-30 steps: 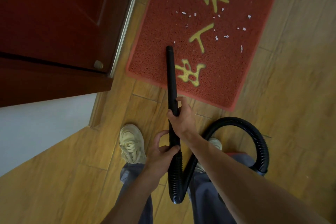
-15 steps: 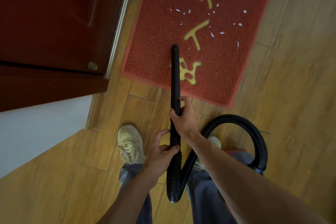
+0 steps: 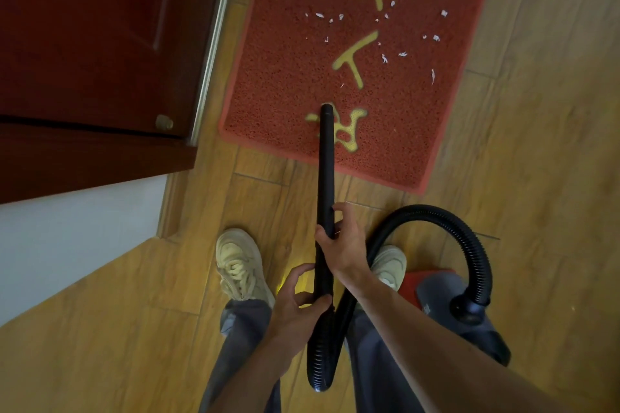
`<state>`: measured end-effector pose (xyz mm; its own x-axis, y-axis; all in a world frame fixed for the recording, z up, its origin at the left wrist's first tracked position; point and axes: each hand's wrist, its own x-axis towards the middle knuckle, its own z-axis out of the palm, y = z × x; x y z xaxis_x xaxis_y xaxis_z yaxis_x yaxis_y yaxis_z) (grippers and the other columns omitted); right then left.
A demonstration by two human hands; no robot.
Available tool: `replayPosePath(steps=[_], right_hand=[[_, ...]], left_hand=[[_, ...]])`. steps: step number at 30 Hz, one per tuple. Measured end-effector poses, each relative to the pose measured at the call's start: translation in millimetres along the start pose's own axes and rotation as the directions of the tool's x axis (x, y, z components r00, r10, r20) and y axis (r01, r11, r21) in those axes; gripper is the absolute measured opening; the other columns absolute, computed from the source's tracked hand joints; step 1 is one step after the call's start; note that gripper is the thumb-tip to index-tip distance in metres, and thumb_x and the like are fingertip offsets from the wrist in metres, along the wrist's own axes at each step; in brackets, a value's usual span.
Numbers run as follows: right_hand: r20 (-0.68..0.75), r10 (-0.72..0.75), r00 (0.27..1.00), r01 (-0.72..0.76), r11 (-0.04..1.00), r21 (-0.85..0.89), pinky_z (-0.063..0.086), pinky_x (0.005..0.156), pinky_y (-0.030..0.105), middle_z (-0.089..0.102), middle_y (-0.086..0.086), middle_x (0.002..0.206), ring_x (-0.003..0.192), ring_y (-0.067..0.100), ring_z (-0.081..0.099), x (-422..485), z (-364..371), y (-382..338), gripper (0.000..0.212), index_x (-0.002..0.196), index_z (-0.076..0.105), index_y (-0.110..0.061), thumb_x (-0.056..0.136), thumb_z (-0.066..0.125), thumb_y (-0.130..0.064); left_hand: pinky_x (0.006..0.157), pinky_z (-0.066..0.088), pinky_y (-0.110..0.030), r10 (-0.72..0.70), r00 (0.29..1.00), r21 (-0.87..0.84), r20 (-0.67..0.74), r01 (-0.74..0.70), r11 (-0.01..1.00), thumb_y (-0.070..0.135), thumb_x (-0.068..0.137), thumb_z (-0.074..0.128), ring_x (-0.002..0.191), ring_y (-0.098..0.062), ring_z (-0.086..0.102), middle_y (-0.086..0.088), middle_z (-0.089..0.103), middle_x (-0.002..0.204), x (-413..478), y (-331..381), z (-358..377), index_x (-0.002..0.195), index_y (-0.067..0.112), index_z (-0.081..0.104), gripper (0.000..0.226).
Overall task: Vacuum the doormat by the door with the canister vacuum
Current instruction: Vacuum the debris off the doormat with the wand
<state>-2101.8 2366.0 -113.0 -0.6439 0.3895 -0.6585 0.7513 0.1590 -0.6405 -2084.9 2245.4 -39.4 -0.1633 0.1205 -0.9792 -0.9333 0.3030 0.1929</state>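
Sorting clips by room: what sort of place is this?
Probably a home entryway: a red doormat with gold characters lies on wood-look flooring beside a dark red door.

Doormat [image 3: 278, 84], beyond the right hand [image 3: 339, 245]: far end cut off by top edge. White scraps [image 3: 432, 76] on it: too small to identify. Canister [image 3: 439, 298], right of that hand: partly hidden behind the forearm.

One doormat [image 3: 285, 94], one vacuum [image 3: 446, 298], two hands [image 3: 295, 305] [image 3: 342, 245], two shoes [image 3: 240, 265] [image 3: 389, 265], one door [image 3: 94, 43].
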Motion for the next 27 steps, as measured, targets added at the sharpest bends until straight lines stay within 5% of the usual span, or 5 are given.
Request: replayPosePath(steps=[6,13,22,27], right_hand=[[-0.001,0.011,1.0,-0.011,1.0,0.004,0.054,0.059,0.036,0.064,0.012,0.08,0.066,0.022,0.063,-4.9,-4.4,4.4,0.034,0.119,0.047,-0.02,0.091,0.065,-0.012],[-0.037,-0.007,0.999,0.008,1.0,0.017,0.044,0.054,0.012,0.06,0.001,0.08,0.062,0.006,0.055,-8.0,-10.1,4.1,0.036,0.126,0.05,-0.015,0.093,0.064,-0.013],[-0.051,-0.019,0.999,0.021,0.999,0.034,0.048,0.055,0.016,0.063,0.002,0.084,0.066,0.01,0.06,6.5,-16.6,-3.1,0.039,0.13,0.05,-0.018,0.094,0.064,-0.016],[-0.047,-0.032,0.998,0.031,0.999,-0.014,0.041,0.051,0.013,0.06,0.001,0.078,0.059,0.006,0.053,13.1,-19.2,0.0,0.036,0.128,0.05,-0.015,0.094,0.063,-0.016]], left_hand=[[0.062,0.055,-0.033,-0.009,1.0,0.007,0.003,0.009,1.0,0.009,0.086,0.072,0.072,-0.02,0.074,-0.006,0.074,0.082,-1.5,-6.6,5.6,0.114,0.046,0.057,0.049],[0.062,0.054,-0.033,0.026,0.999,0.004,0.024,-0.026,1.0,0.007,0.087,0.07,0.07,-0.018,0.073,-0.002,0.073,0.075,-2.3,-5.1,8.7,0.114,0.044,0.058,0.047],[0.063,0.055,-0.03,0.077,0.997,0.044,0.02,-0.078,0.996,0.013,0.088,0.07,0.071,-0.014,0.072,0.002,0.074,0.078,0.9,9.7,13.7,0.118,0.046,0.055,0.046],[0.071,0.061,-0.041,0.076,0.997,0.056,0.019,-0.077,0.995,0.013,0.088,0.071,0.072,-0.015,0.072,-0.001,0.074,0.08,2.7,17.1,18.8,0.118,0.042,0.055,0.045]])
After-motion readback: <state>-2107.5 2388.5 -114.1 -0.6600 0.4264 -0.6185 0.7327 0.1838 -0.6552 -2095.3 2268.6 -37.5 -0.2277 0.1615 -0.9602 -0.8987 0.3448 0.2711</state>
